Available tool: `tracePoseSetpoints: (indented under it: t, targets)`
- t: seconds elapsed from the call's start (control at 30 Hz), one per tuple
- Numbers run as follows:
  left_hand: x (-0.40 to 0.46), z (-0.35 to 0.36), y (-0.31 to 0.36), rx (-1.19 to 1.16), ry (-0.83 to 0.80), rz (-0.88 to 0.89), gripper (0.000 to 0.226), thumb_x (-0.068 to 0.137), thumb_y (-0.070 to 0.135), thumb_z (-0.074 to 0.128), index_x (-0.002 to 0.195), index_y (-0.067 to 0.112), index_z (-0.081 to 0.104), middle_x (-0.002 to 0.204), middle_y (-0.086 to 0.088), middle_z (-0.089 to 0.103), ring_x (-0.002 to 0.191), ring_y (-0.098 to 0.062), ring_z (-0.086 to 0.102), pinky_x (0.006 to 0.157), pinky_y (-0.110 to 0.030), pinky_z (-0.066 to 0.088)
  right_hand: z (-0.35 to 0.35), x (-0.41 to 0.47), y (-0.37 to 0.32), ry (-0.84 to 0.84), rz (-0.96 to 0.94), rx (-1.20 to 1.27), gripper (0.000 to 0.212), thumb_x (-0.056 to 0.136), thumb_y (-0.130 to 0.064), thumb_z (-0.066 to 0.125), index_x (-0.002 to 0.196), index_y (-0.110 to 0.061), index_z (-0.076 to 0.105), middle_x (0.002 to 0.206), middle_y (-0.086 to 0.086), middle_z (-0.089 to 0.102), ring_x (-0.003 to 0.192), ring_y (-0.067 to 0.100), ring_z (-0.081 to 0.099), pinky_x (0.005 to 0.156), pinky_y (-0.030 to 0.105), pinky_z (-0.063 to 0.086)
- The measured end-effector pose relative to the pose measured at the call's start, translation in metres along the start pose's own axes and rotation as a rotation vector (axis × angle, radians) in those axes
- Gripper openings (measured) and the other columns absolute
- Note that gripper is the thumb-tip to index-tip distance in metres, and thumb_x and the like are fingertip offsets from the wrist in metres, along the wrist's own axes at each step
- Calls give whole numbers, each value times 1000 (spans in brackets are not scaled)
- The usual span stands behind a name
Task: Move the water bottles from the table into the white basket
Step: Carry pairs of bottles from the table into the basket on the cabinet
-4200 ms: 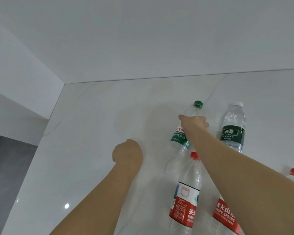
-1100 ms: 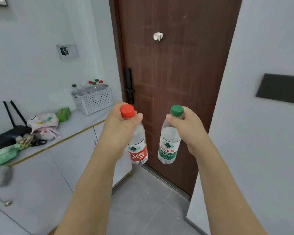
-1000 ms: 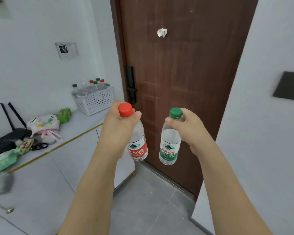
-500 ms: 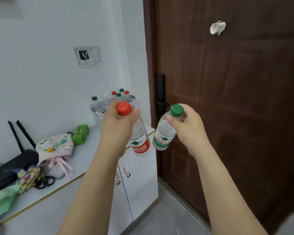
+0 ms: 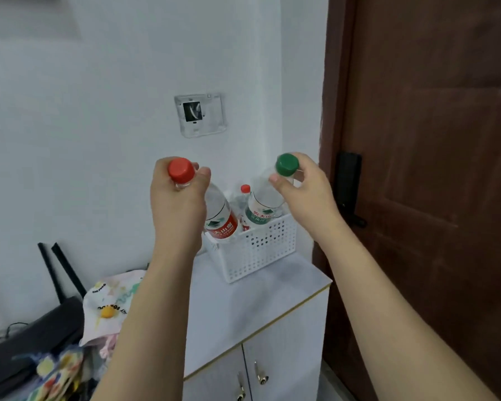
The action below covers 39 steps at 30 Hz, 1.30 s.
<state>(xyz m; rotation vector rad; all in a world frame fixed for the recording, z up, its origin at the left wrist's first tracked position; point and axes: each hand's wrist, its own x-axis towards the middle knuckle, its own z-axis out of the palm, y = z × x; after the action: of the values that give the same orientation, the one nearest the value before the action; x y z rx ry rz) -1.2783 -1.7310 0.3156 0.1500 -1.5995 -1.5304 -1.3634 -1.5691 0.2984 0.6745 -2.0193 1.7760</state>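
Observation:
My left hand [image 5: 177, 206] grips a red-capped water bottle [image 5: 219, 218] by its neck. A green-capped bottle [image 5: 262, 205] hangs from my right hand [image 5: 302, 195], held at the neck too. Both bottles hang tilted in the air over the white perforated basket [image 5: 261, 250], their lower ends near its rim. The basket stands at the right end of a white cabinet top [image 5: 243, 308]. Another red-capped bottle [image 5: 245, 195] stands inside it; the rest of its contents are hidden behind the held bottles.
A brown door [image 5: 434, 169] with a black handle [image 5: 349, 186] stands right of the cabinet. On the cabinet top to the left lie a colourful cloth bag [image 5: 110, 302] and a black router with antennas [image 5: 41, 319]. A wall panel [image 5: 200, 114] hangs above the basket.
I have come closer to the cabinet with a bottle in each hand. The basket is now directly below and behind the bottles, and the view has swung left of the door.

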Motion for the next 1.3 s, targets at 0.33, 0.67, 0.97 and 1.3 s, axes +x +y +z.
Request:
tracePoseSetpoints:
  t: [0.33, 0.67, 0.97, 1.3]
  targets:
    - [135, 27, -118, 108, -124, -116, 20, 87, 20, 71, 84, 31, 54, 83, 9, 62, 74, -13, 57, 63, -32, 43, 97, 118, 114, -150, 197, -183, 31, 85, -29, 69, 113, -27, 56, 110, -7, 62, 101, 12, 57, 85, 30, 46]
    - [160, 34, -259, 687, -422, -255, 22, 86, 32, 70, 84, 16, 56, 95, -13, 63, 88, -32, 61, 80, -45, 51, 147, 143, 205, -532, 312, -682, 11, 82, -10, 63, 92, -14, 58, 84, 1, 58, 67, 10, 52, 49, 25, 31]
    - [166, 29, -287, 717, -521, -214, 25, 82, 31, 75, 95, 15, 61, 90, -4, 65, 76, -16, 61, 60, -26, 43, 170, 142, 219, -427, 227, -643, 15, 81, -15, 68, 82, -19, 54, 77, -5, 53, 76, 20, 58, 60, 29, 39]
    - [163, 27, -292, 741, -591, -197, 33, 81, 46, 76, 92, 27, 51, 90, 4, 58, 71, -7, 53, 57, -24, 36, 171, 125, 231, -305, 169, -585, 34, 84, -26, 71, 113, -15, 59, 102, -1, 59, 88, 17, 55, 74, 30, 44]
